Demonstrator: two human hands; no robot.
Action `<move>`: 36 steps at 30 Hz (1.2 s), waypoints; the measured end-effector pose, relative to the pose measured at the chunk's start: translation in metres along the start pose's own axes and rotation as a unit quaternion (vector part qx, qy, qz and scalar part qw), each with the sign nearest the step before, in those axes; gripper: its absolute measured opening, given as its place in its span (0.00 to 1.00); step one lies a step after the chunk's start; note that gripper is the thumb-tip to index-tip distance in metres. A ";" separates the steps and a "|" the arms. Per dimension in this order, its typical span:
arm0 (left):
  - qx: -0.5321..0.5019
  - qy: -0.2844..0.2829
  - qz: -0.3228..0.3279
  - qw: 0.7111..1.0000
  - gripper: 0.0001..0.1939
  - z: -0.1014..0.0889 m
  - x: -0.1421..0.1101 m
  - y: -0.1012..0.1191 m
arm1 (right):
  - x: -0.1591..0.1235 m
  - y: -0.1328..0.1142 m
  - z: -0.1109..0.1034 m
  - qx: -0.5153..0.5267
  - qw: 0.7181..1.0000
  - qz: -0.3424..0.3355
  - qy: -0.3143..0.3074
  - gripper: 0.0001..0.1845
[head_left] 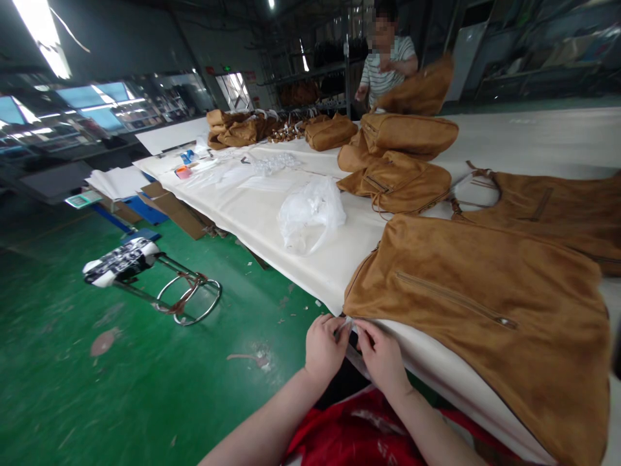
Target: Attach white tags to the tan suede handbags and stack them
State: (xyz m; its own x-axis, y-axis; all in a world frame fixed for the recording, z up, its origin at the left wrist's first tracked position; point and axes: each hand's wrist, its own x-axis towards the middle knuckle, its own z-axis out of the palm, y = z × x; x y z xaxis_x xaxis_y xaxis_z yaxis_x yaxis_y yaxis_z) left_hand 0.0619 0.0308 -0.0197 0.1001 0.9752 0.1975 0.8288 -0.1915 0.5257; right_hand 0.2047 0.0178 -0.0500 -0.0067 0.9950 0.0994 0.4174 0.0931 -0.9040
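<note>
Both of my hands meet at the table's front edge, by the near left corner of a brown suede-like bag (451, 285). My left hand (326, 346) pinches a thin, whitish translucent strip (348, 323) that looks like plastic. From the other side my right hand (383, 359) pinches the same strip, fingertips close to the left ones. Part of the strip hangs below, between my wrists. The bag lies flat with a long zipper (456, 299) across its upper face, and its lower end droops over the edge. Whether my fingers also touch the bag's corner is hard to tell.
A crumpled clear plastic bag (313, 213) lies on the white table (233, 207). More brown bags (407, 178) are piled farther back and to the right (557, 207). Across the table a person (388, 65) handles another bag. A stool (121, 262) stands on the green floor.
</note>
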 end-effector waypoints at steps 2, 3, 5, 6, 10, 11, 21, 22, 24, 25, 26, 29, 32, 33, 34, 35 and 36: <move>-0.016 -0.005 -0.010 1.000 0.08 0.001 0.000 -0.003 | 0.000 0.001 0.000 0.000 1.000 -0.002 -0.005 0.17; -0.022 -0.009 -0.013 1.000 0.08 0.001 0.000 -0.005 | 0.000 0.001 0.000 0.001 1.000 0.000 -0.005 0.17; -0.031 -0.027 -0.013 0.999 0.09 -0.003 0.000 -0.008 | -0.001 0.000 0.000 0.011 1.000 0.005 -0.006 0.17; -0.038 -0.039 -0.012 0.998 0.10 -0.005 0.000 -0.010 | -0.001 -0.001 0.001 0.019 1.000 0.007 -0.011 0.18; -0.068 -0.085 -0.023 0.994 0.12 -0.014 0.000 -0.013 | 0.000 -0.002 0.002 0.068 0.996 0.024 -0.049 0.16; -0.070 -0.089 -0.025 0.993 0.13 -0.015 0.000 -0.013 | 0.000 -0.002 0.003 0.082 0.994 0.033 -0.057 0.16; -0.064 -0.021 -0.058 0.996 0.13 -0.007 0.000 -0.005 | 0.001 0.008 0.018 0.199 0.966 0.165 -0.034 0.23; -0.072 -0.022 -0.060 0.995 0.14 -0.006 0.000 -0.006 | 0.002 0.009 0.019 0.210 0.961 0.176 -0.037 0.24; -0.093 -0.028 -0.071 0.993 0.14 -0.004 0.002 -0.008 | 0.006 0.010 0.022 0.236 0.952 0.188 -0.057 0.24; -0.105 -0.034 -0.078 0.991 0.14 -0.004 0.002 -0.009 | 0.007 0.009 0.023 0.249 0.947 0.191 -0.067 0.24; -0.115 -0.041 -0.083 0.989 0.14 -0.003 0.003 -0.011 | 0.008 0.009 0.024 0.262 0.943 0.192 -0.075 0.24; -0.127 -0.055 -0.086 0.987 0.15 -0.004 0.004 -0.015 | 0.008 0.008 0.027 0.292 0.933 0.197 -0.080 0.25; -0.128 -0.060 -0.084 0.986 0.15 -0.006 0.005 -0.017 | 0.007 0.008 0.028 0.306 0.928 0.196 -0.080 0.26; -0.128 -0.061 -0.084 0.986 0.15 -0.007 0.005 -0.017 | 0.007 0.009 0.028 0.306 0.928 0.197 -0.079 0.26; -0.126 -0.061 -0.082 0.987 0.15 -0.007 0.005 -0.017 | 0.006 0.009 0.029 0.306 0.928 0.198 -0.078 0.25; -0.124 -0.061 -0.078 0.987 0.14 -0.007 0.005 -0.017 | 0.006 0.009 0.029 0.305 0.928 0.201 -0.075 0.25; -0.121 -0.060 -0.073 0.988 0.14 -0.008 0.005 -0.016 | 0.007 0.010 0.029 0.304 0.928 0.205 -0.071 0.25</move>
State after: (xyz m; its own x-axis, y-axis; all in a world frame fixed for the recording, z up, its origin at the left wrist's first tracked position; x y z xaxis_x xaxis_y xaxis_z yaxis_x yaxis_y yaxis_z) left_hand 0.0446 0.0376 -0.0210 0.0657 0.9978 0.0131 0.6852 -0.0547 0.7263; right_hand 0.1819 0.0263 -0.0702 -0.0974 0.9421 -0.3209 -0.1779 -0.3337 -0.9257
